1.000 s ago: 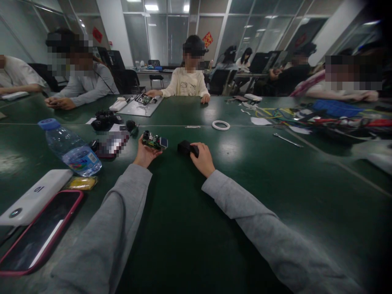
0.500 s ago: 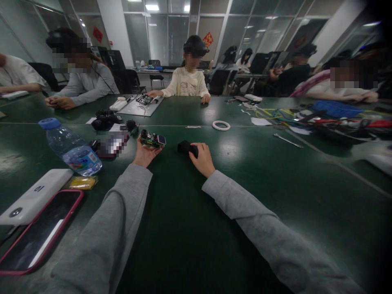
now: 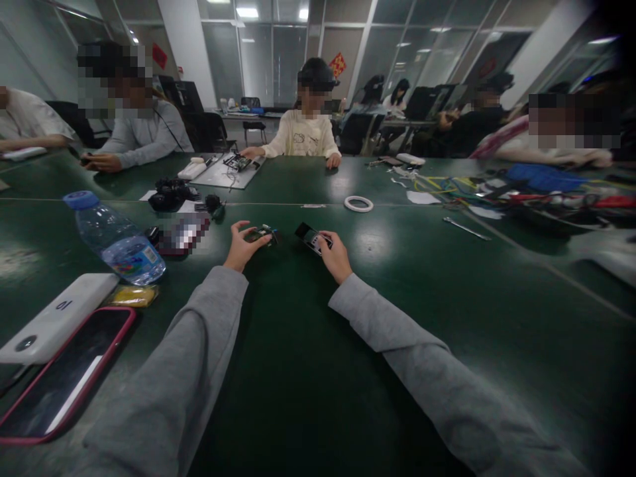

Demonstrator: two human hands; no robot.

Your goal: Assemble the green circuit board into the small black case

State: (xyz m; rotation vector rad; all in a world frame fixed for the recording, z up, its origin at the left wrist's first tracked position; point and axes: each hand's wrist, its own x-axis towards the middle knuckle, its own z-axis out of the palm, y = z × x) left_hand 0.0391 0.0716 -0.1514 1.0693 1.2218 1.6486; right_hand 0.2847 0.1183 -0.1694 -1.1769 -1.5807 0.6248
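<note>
In my left hand (image 3: pixel 244 245) is a small circuit board (image 3: pixel 265 232) with little parts on it, tilted and seen nearly edge-on. My thumb lies against its near edge; the other fingers are curled above its left side and partly hide it. To the right, my right hand (image 3: pixel 336 255) grips a small black case (image 3: pixel 307 233), thumb on top. Light-coloured parts or markings show on the case's face near the thumb, too small to make out. A short gap over the table separates board and case.
On the green table (image 3: pixel 298 371), a water bottle (image 3: pixel 116 238), a white power bank (image 3: pixel 59 318) and a red-edged phone (image 3: pixel 64 377) lie left. A white ring (image 3: pixel 358 203) and a wrench (image 3: pixel 467 228) lie beyond my right hand. Cables (image 3: pixel 541 192) pile up far right. A person (image 3: pixel 305 132) sits opposite.
My left hand has turned over from palm-up, tipping the circuit board and shifting it slightly right and down. My right hand has rotated the black case, so its marked face shows.
</note>
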